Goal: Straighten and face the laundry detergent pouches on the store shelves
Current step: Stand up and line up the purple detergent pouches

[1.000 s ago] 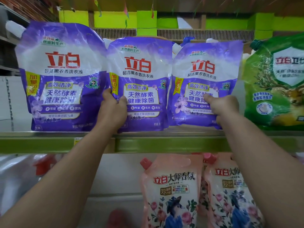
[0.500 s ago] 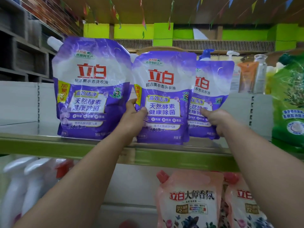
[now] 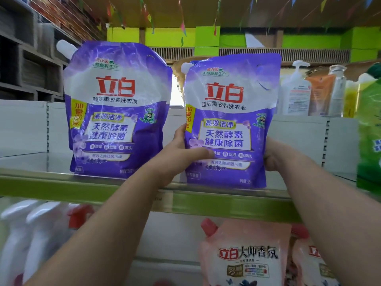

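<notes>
Two purple detergent pouches stand upright on the green-edged shelf (image 3: 61, 185), labels facing me. The left pouch (image 3: 117, 112) stands alone with a white spout at its top left. My left hand (image 3: 181, 157) grips the lower left edge of the right pouch (image 3: 231, 112), thumb across its front. My right hand (image 3: 272, 155) holds that pouch's lower right edge, fingers mostly hidden behind it. A third purple pouch seen earlier is hidden behind the right one.
A green pouch (image 3: 369, 141) stands at the far right of the shelf. Pump bottles (image 3: 296, 93) and other bottles stand behind. Below hang pink pouches (image 3: 245, 254) and white spray bottles (image 3: 26, 240). Bare shelf shows left of the purple pouches.
The view swung left and up. The middle pouch now covers the third purple pouch, and my right hand has shifted from that third pouch to the middle pouch's right edge.
</notes>
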Available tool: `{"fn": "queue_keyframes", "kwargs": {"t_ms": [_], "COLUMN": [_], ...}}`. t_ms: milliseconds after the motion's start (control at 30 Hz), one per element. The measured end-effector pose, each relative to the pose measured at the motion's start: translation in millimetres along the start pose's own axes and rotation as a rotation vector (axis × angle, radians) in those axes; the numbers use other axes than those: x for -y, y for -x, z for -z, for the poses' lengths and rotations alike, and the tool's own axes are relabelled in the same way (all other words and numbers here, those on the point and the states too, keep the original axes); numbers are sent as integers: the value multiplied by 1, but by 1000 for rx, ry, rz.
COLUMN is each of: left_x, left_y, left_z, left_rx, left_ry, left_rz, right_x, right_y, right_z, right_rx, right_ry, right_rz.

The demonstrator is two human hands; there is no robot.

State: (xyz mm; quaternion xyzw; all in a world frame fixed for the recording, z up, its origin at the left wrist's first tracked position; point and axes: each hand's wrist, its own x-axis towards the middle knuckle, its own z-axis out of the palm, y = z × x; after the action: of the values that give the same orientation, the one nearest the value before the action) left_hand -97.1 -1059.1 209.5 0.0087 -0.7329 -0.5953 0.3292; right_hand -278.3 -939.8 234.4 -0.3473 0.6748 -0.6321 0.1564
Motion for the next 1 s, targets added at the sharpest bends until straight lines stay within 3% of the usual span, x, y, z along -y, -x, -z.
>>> {"fn": "queue_keyframes", "kwargs": {"t_ms": [300, 700, 1000], "left_x": [1, 4, 1], "left_y": [2, 2, 4], "left_z": [-3, -2, -1], "left_rx": [-134, -237, -180], "left_ry": [-52, -23, -31], "left_rz": [13, -11, 14], "right_x": [-2, 1, 0], "right_y": [1, 13, 12], "right_z": [4, 3, -1], "right_rx": [43, 131, 59], "right_ry": [-104, -12, 3], "right_rz": [-20, 2, -30]}}
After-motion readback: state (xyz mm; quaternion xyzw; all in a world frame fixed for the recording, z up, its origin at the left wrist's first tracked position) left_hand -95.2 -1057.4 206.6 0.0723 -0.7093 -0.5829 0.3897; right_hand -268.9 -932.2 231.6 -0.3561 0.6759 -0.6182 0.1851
